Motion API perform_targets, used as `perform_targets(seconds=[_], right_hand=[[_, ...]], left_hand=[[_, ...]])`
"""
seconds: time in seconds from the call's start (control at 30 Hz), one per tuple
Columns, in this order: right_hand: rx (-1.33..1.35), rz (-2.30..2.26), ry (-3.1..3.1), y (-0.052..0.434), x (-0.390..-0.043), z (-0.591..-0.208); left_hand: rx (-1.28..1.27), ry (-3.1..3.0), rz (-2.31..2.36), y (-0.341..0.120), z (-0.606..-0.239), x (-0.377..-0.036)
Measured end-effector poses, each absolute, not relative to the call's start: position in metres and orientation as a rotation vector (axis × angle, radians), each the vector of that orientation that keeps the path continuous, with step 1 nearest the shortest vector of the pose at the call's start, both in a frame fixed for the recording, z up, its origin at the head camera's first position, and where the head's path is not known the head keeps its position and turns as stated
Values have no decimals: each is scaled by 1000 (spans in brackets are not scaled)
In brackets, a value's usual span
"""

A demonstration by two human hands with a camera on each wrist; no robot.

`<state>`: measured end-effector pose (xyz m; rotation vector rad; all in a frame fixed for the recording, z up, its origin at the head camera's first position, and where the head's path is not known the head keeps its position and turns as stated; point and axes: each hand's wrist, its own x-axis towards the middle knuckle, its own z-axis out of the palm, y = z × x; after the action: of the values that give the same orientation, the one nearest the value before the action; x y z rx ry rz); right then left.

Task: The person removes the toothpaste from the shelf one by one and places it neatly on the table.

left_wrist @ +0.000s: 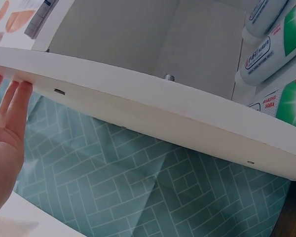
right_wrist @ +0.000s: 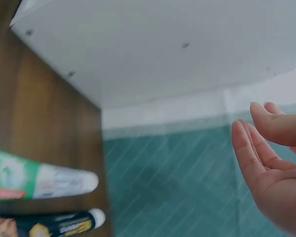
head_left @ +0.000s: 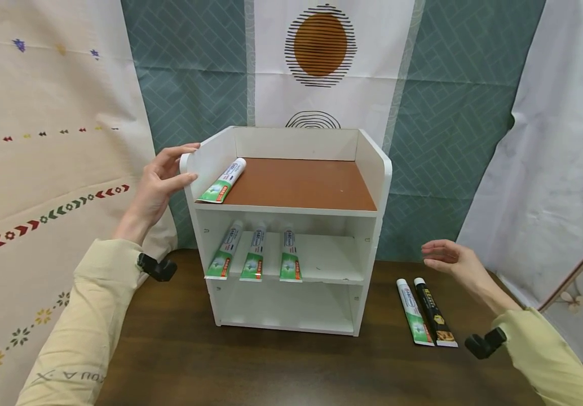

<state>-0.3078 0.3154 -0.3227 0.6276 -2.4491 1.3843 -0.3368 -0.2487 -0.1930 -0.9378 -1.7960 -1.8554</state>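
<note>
My left hand (head_left: 157, 183) holds the upper left side panel of a small white shelf (head_left: 307, 211), thumb and fingers on either side of its edge. Close to it, a green-and-white toothpaste tube (head_left: 222, 181) lies on the brown top board. Three similar tubes, a left one (head_left: 224, 251), a middle one (head_left: 254, 254) and a right one (head_left: 290, 256), lie side by side on the middle tier. My right hand (head_left: 454, 262) hovers with nothing in it, fingers loosely bent. Below it on the table are another green-and-white tube (head_left: 414, 313) and a black toothpaste tube (head_left: 436, 313).
The shelf stands on a dark wooden table (head_left: 291, 366). Behind it hangs a teal patterned cloth (head_left: 195, 101) with a white middle panel. Pale cloths close off the left and right sides. A bare lower tier (head_left: 286, 307) sits beneath the tubes.
</note>
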Motion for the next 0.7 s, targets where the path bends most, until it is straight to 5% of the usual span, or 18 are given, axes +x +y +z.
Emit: perform_targets(seconds=[0.7], right_hand=[[676, 1622, -2200, 249, -293, -178]], left_hand=[[-944, -1806, -1841, -249, -193, -337]])
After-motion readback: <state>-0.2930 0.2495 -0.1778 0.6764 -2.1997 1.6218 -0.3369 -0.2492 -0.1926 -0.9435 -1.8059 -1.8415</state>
